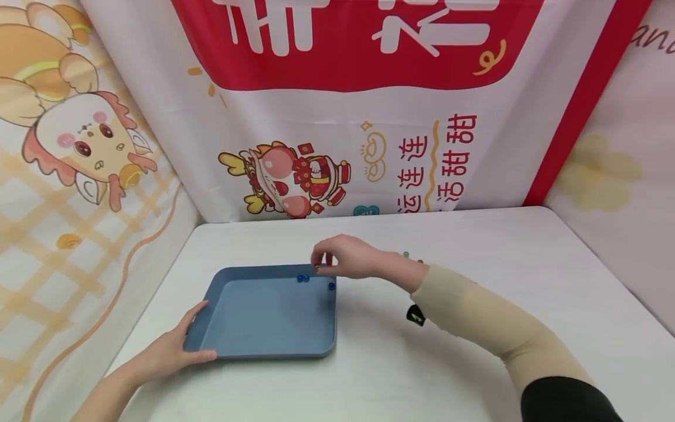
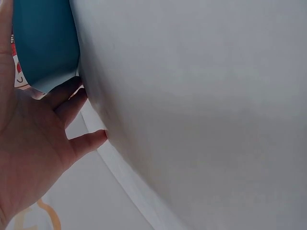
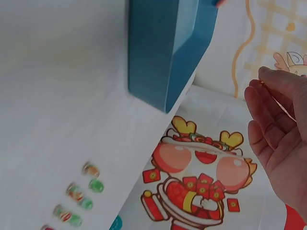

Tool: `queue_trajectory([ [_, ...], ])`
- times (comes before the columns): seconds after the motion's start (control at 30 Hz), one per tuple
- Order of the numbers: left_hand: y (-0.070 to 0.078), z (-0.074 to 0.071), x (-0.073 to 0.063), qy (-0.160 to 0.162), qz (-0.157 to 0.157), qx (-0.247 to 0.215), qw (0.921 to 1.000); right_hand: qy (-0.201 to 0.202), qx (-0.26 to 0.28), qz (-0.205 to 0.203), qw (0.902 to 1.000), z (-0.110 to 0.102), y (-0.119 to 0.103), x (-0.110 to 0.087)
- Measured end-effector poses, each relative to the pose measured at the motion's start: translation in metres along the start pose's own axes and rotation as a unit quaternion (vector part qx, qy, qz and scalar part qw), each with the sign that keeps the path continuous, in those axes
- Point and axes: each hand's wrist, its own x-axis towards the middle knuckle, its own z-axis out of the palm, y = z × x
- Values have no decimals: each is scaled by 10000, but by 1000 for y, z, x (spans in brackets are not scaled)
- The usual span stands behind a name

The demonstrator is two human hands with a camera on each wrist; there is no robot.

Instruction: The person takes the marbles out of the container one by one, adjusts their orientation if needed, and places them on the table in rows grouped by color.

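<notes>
A shallow blue tray (image 1: 269,316) lies on the white table, with three dark blue marbles (image 1: 331,286) near its far right corner. My left hand (image 1: 166,351) holds its near left corner, the thumb at the front rim and the fingers along the left side. In the left wrist view those fingers reach past the tray wall (image 2: 48,43). My right hand (image 1: 348,258) is over the far right corner, thumb and index finger pinched together. In the right wrist view, a small marble (image 3: 262,83) with an orange glint shows between the fingertips, mostly hidden by them.
Several green and orange-red marbles (image 3: 96,185) lie on the table to the tray's right, partly behind my right forearm in the head view. A small black piece (image 1: 415,315) with a pale mark lies below that forearm. Printed cloth walls (image 1: 337,146) enclose the table's back and sides.
</notes>
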Motion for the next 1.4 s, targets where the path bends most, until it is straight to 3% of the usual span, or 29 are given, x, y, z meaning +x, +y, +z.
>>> queue_trajectory([
  [0.5,2,1,-1,-45,-9,-22,10000,672,373,694,9946,-17,52,-85],
  [0.77,3,-1,-2,-68,-39,-36,10000,1018,269,1137,9879,-20,85,-125],
  [1.07,1,-1,-2,-46,-13,-85,10000,1253,-66,1465,9812,-23,122,-152],
  [1.4,2,-1,-2,8,-10,-29,10000,1289,59,1864,9740,-22,156,-166],
])
